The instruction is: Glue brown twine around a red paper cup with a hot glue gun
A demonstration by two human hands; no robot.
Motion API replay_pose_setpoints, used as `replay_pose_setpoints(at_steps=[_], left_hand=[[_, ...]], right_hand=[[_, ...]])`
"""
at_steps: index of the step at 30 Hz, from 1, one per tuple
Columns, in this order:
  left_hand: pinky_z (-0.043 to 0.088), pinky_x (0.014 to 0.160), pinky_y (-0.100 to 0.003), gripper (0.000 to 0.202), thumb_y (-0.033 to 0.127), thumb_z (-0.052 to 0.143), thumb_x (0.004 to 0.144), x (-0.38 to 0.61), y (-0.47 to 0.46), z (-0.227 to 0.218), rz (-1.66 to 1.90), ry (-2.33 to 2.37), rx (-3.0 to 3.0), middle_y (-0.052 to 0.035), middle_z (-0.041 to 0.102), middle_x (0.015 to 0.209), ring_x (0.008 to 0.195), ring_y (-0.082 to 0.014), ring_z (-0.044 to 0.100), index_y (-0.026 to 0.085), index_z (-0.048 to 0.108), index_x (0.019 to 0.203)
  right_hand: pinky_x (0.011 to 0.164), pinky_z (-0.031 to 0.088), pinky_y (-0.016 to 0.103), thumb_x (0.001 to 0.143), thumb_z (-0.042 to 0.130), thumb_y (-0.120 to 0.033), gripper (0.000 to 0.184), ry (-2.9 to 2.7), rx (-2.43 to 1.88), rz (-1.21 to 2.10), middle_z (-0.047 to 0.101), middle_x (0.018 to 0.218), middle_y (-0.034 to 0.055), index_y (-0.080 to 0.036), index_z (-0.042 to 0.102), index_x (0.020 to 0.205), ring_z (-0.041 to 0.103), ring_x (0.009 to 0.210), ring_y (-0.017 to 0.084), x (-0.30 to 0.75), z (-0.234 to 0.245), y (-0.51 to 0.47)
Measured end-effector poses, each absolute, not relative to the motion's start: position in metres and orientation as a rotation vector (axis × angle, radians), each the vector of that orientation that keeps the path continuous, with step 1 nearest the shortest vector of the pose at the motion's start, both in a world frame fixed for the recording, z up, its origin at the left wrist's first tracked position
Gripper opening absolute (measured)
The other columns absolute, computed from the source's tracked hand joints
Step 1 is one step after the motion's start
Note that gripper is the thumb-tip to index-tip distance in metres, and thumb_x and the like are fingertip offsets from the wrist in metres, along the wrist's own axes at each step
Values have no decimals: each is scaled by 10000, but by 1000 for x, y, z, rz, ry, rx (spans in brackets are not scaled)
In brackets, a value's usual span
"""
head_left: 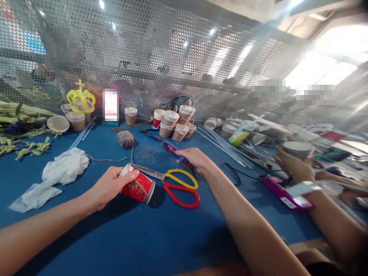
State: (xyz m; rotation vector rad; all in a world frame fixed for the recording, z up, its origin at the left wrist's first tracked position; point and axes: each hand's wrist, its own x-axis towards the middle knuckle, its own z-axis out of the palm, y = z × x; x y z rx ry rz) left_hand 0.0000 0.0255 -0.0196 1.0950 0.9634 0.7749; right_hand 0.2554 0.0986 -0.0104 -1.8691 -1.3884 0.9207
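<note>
My left hand point(115, 184) is closed around a red paper cup point(139, 186) with a pale rim, tilted on its side over the blue table. In my right hand point(194, 159) is a blue tool point(169, 147) with red marks, which looks like a hot glue gun, its front end towards the far left. Between my hands lie scissors point(163, 176) with one yellow and one red handle loop, blades behind the cup. A ball of grey-brown twine point(125, 139) sits beyond the cup, a strand trailing down to it.
Several twine-wrapped cups point(170, 118) are stacked at the back. At left lie crumpled white plastic point(66, 165) and a yellow crown point(81, 101). Clear glue sticks point(221, 145) and a purple power strip point(284, 193) lie right, near a co-worker's hand point(293, 166) holding a cup.
</note>
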Motion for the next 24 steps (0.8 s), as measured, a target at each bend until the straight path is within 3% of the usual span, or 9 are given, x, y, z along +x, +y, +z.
replay_pose_setpoints(at_steps=[4, 7, 13, 16, 20, 24], left_hand=[[439, 619, -207, 277, 411, 617, 705, 0, 26, -19, 788, 952, 1093, -13, 695, 605, 569, -117, 591, 148, 691, 658], [444, 606, -207, 271, 411, 630, 690, 0, 26, -18, 802, 957, 1080, -15, 694, 596, 550, -115, 589, 151, 696, 656], [449, 616, -208, 278, 415, 623, 702, -2, 30, -19, 805, 970, 1082, -30, 699, 625, 576, -119, 605, 149, 704, 714], [455, 632, -216, 271, 411, 617, 712, -5, 35, -22, 839, 983, 1078, -30, 699, 636, 603, -130, 614, 153, 696, 733], [461, 643, -229, 273, 414, 612, 715, -9, 41, -25, 899, 1000, 1109, -32, 694, 649, 611, -135, 613, 149, 680, 708], [473, 648, -256, 330, 461, 599, 698, -12, 43, -21, 932, 1088, 1169, -47, 687, 639, 649, -168, 621, 139, 674, 701]], right_hand=[[415, 403, 191, 773, 528, -284, 165, -1154, -1536, 1148, 579, 578, 17, -139, 576, 711, 483, 437, 76, 258, 15, 88], [472, 443, 172, 798, 473, -233, 141, -1062, -1333, 1243, 560, 608, 2, -146, 571, 747, 513, 502, 67, 255, 35, 79], [354, 331, 147, 698, 555, -174, 51, -1145, -1164, 1175, 571, 619, -5, -143, 528, 666, 437, 423, 39, 237, 51, 62], [374, 330, 147, 623, 590, -129, 70, -1293, -1206, 1016, 565, 595, -16, -148, 539, 667, 443, 437, 43, 231, 46, 55], [465, 386, 156, 640, 631, -231, 125, -1301, -1250, 1079, 542, 581, -26, -154, 540, 677, 477, 507, 55, 227, 35, 46], [396, 324, 169, 685, 621, -311, 179, -1458, -1315, 1225, 517, 525, -27, -147, 554, 709, 429, 459, 61, 223, 28, 33]])
